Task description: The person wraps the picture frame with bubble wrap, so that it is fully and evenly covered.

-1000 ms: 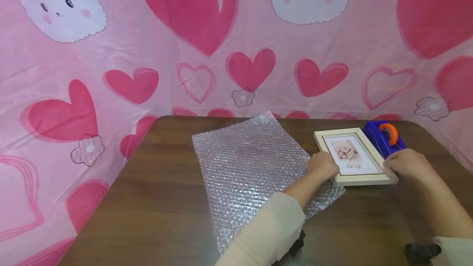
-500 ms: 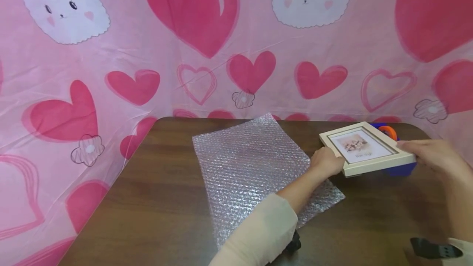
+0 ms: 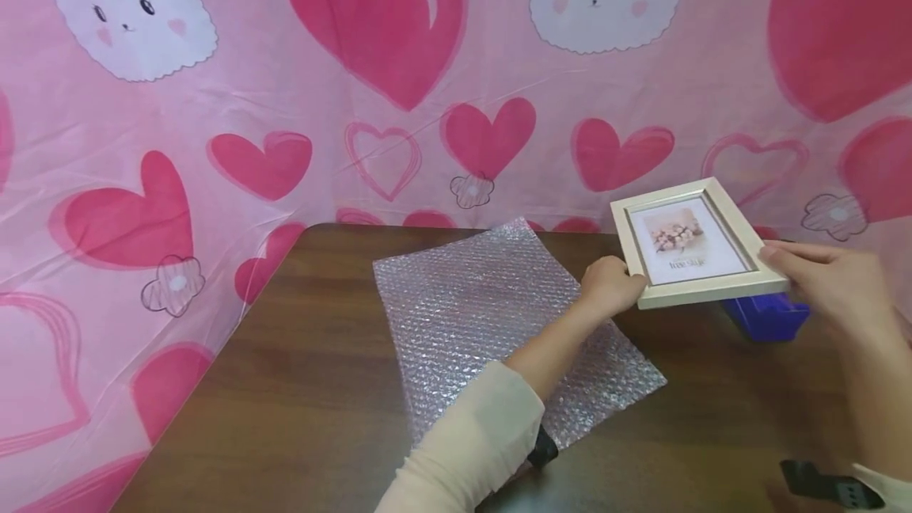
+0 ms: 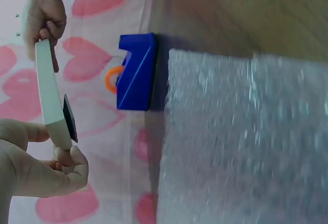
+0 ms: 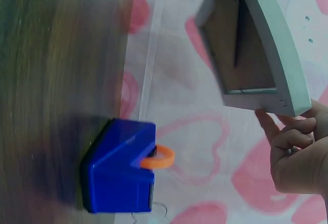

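Observation:
A cream picture frame (image 3: 720,291) with a flower print is held up above the table, face tilted toward the head camera. My left hand (image 3: 611,285) pinches its left side near the lower corner, and my right hand (image 3: 834,279) grips its right edge between thumb and fingers. In the left wrist view the frame (image 4: 48,88) appears edge-on, its dark stand sticking out behind. Its brown back (image 5: 253,60) shows in the right wrist view. A sheet of bubble wrap (image 3: 470,323) lies flat on the table, partly under my left forearm.
A blue tape dispenser (image 3: 765,317) stands on the table behind the frame, mostly hidden in the head view. The left wrist view shows its orange tape roll (image 4: 111,79). A pink heart-patterned cloth (image 3: 406,157) hangs behind the wooden table (image 3: 306,386).
Both hands have lifted the picture frame off the table, moving it up and slightly right until it overlaps the tape dispenser in the head view. The bubble wrap has stayed in place.

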A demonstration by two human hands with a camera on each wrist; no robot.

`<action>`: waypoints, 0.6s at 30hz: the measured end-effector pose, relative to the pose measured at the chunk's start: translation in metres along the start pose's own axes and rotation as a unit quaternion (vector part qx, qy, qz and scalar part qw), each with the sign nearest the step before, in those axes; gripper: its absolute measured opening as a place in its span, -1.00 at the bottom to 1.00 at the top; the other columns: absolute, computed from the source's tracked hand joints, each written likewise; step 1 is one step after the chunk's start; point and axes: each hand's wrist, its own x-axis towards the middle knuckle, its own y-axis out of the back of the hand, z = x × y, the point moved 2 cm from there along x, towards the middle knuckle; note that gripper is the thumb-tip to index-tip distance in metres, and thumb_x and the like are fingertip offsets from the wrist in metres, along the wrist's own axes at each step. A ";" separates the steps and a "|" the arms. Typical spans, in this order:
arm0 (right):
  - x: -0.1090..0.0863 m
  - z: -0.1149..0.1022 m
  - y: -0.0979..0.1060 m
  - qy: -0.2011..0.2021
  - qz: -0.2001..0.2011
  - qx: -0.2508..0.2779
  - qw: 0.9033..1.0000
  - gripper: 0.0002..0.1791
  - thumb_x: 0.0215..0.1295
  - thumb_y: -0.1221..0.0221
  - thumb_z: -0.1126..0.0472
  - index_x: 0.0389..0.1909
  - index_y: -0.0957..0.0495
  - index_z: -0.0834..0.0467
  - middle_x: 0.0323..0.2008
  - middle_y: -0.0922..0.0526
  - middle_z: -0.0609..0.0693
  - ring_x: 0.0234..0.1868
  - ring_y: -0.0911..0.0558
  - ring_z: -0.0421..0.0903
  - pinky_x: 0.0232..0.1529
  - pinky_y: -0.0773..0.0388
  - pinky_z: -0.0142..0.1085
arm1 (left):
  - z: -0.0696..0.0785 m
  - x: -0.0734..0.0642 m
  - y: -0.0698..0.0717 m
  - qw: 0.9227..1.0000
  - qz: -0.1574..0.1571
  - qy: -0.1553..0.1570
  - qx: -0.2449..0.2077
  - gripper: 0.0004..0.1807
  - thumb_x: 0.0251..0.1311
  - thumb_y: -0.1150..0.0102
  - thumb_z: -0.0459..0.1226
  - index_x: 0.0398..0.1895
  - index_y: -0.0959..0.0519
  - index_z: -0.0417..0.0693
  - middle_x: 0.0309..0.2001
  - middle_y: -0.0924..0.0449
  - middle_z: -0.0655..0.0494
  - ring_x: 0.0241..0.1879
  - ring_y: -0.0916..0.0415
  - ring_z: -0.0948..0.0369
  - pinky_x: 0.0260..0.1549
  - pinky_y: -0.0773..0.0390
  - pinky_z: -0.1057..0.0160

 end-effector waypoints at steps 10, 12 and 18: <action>-0.013 -0.021 -0.034 0.058 0.040 0.187 0.980 -0.77 0.04 -0.33 0.28 -0.49 -0.71 -0.19 -0.68 -0.60 -0.30 -0.73 -0.47 -0.37 -0.73 -0.39 -0.55 | -0.024 0.005 0.037 0.995 -0.007 -0.005 -0.095 -0.76 0.16 -0.10 -0.32 -0.15 -0.65 -0.21 -0.29 -0.67 0.04 -0.61 -0.38 0.27 -0.66 -0.39 0.43; -0.015 -0.023 -0.043 0.070 0.044 0.183 0.980 -0.77 0.04 -0.33 0.30 -0.45 -0.72 -0.16 -0.69 -0.60 -0.29 -0.75 -0.44 -0.36 -0.75 -0.37 -0.55 | -0.030 0.005 0.043 0.993 0.000 -0.001 -0.118 -0.75 0.17 -0.09 -0.33 -0.13 -0.64 -0.22 -0.17 -0.66 0.04 -0.67 -0.28 0.30 -0.72 -0.30 0.45; -0.022 -0.029 -0.070 0.100 0.070 0.212 0.970 -0.84 0.03 -0.33 0.34 -0.37 -0.73 0.03 -0.76 -0.57 -0.21 -0.86 -0.34 -0.32 -0.84 -0.26 -0.54 | -0.042 0.001 0.065 0.980 0.046 -0.021 -0.195 -0.70 0.17 -0.06 -0.38 -0.02 -0.56 -0.23 0.02 -0.55 0.04 -0.33 -0.56 0.28 -0.47 -0.52 0.46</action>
